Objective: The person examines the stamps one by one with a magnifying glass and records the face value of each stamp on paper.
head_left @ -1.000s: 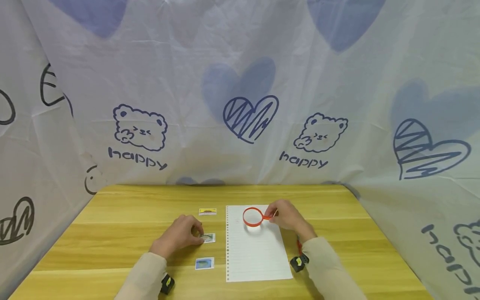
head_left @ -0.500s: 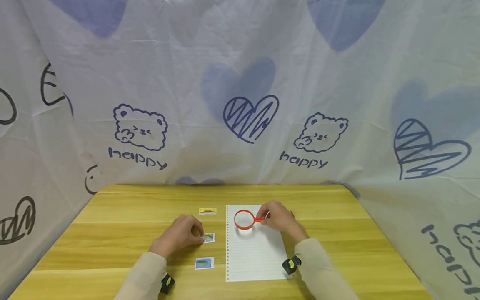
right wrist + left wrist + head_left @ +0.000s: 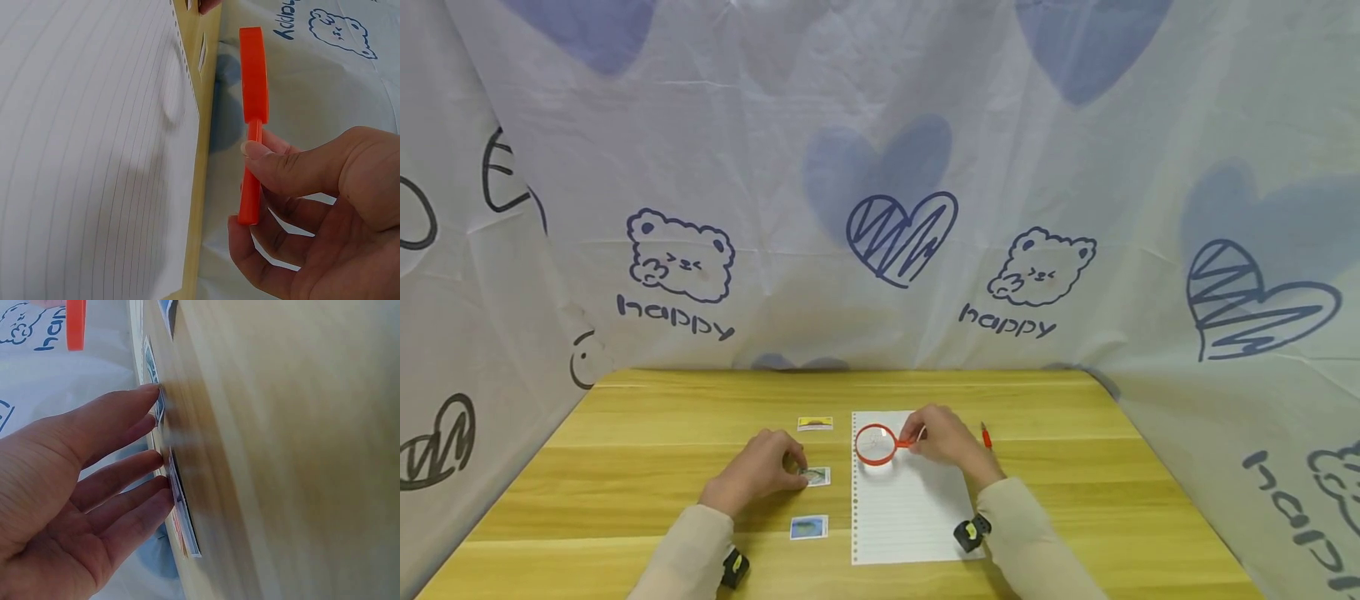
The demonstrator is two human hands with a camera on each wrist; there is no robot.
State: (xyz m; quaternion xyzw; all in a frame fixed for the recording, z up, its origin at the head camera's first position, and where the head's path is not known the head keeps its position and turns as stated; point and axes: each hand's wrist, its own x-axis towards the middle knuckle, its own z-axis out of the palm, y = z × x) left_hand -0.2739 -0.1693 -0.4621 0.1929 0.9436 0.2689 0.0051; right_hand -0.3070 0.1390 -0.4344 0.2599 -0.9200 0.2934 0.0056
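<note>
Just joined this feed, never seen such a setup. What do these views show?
There is no machine, just a person's bare left hand and right hand. The wide view comes from a camera on the head, looking forward and down; each close-up comes from a wrist, so the table looks tipped sideways there. On it lie a lined sheet, what looks like a red pen and, in a column from far to near, a yellow card, a greenish card and a blue card. The right hand holds a red magnifying glass by its handle above the sheet; the left hand's fingertips touch the greenish card's edge.
</note>
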